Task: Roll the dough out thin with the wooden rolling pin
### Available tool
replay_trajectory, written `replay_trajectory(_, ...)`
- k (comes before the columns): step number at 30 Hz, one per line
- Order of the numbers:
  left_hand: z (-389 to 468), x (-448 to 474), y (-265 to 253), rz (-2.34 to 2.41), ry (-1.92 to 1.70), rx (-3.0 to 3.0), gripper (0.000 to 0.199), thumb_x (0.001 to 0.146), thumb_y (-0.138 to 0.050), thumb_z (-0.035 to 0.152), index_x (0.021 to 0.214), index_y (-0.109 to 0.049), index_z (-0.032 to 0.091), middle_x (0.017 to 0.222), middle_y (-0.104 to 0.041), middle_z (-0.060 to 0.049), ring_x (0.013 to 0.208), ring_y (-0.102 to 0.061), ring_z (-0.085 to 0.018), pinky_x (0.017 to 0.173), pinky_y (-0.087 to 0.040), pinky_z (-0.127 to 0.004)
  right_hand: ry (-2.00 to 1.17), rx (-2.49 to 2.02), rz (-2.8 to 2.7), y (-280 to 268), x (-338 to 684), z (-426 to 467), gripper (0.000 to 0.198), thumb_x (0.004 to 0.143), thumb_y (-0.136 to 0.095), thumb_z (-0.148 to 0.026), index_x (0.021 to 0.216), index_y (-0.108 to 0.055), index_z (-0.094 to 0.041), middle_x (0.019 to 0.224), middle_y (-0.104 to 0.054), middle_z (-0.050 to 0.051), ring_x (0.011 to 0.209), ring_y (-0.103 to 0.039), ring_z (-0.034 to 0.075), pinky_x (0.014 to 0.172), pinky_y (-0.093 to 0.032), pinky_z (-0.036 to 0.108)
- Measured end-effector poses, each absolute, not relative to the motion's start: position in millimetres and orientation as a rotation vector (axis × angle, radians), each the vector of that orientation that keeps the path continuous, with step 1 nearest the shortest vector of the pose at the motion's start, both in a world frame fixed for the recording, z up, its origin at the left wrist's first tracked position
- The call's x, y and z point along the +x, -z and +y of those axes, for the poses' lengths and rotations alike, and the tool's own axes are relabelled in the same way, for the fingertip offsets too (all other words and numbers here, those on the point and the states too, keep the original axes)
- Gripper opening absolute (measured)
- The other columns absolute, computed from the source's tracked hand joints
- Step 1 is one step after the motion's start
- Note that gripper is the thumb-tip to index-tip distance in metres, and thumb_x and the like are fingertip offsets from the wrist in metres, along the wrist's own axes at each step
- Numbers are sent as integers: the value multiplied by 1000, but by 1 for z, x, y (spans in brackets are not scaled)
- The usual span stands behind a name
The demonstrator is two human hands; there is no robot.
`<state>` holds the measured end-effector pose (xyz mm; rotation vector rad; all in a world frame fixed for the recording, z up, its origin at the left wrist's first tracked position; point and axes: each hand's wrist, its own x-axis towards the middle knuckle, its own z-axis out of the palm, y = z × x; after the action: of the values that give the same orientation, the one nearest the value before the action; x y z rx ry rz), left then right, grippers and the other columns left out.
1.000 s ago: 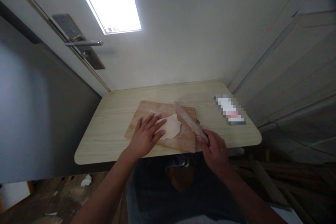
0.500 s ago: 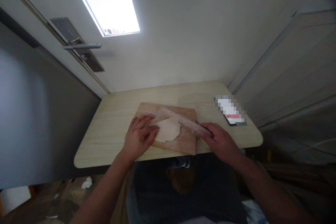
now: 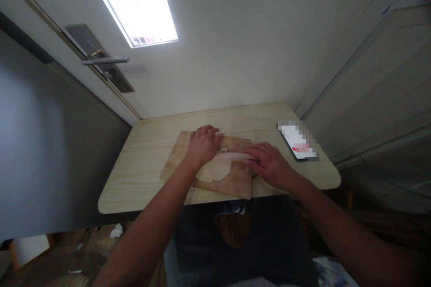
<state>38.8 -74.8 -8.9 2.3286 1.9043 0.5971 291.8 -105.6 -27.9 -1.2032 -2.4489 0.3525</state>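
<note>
A thin, pale sheet of dough [image 3: 213,171] with an uneven edge lies on the wooden board [image 3: 239,186]. Across its far part runs a slim, light rolling pin [image 3: 234,155]. My right hand [image 3: 271,166] has its fingers closed around the pin's right end. Near the far edge of the board, my left hand [image 3: 204,145] lies palm down with the fingers stretched forward, over where the pin's left end runs. That end is hidden beneath the hand, and my left forearm covers part of the board and dough.
The board rests on a pale wood-grain table [image 3: 134,161] set against a white door [image 3: 229,67] with a metal handle [image 3: 107,59]. A phone [image 3: 296,141] with a blurred screen lies at the table's right. Crumpled white paper [image 3: 116,231] is on the floor at left.
My left hand has moved from the dough's left edge forward and right to the far side. The rolling pin has turned from slanted to nearly level, and my right hand has shifted slightly left and forward.
</note>
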Motion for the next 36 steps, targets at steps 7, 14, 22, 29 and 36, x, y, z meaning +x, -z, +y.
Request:
replay_trajectory(7, -90, 43, 10, 1940, -324, 2422, 47, 104, -26, 48, 123, -63, 26, 135, -62, -8, 128, -52, -27, 106, -38, -47, -99, -1451, -2292, 33, 270, -120, 38, 102, -39, -43, 112, -69, -21, 118, -70, 8, 108, -56, 26, 96, -38, 41)
replay_trajectory(14, -89, 45, 12, 1973, -300, 2385, 54, 100, -29, 59, 128, -61, 25, 133, -64, -8, 129, -51, -28, 108, -34, -48, 66, -1580, -2156, 41, 257, -124, 41, 102, -38, -43, 127, -63, -22, 139, -61, 7, 133, -47, 31, 110, -26, 52)
replay_trajectory(22, -82, 47, 8, 2021, -286, 2377, 52, 101, -28, 58, 111, -66, 23, 117, -69, -9, 117, -55, -27, 104, -34, -45, 116, -1624, -2137, 42, 253, -114, 43, 102, -39, -44, 134, -59, -23, 143, -59, 7, 135, -46, 32, 114, -19, 59)
replay_trajectory(29, -72, 46, 8, 2038, -225, 2395, 50, 100, -29, 56, 103, -66, 22, 110, -68, -12, 112, -55, -29, 98, -38, -46, 103, -1610, -2147, 44, 253, -99, 43, 102, -39, -42, 134, -60, -22, 141, -60, 8, 134, -46, 33, 114, -19, 58)
replay_trajectory(36, -63, 48, 10, 2060, -241, 2399, 52, 102, -26, 55, 97, -67, 21, 106, -70, -12, 108, -57, -30, 96, -40, -48, 62, -1623, -2131, 46, 251, -89, 44, 101, -38, -40, 135, -60, -22, 139, -61, 9, 134, -46, 34, 113, -19, 61)
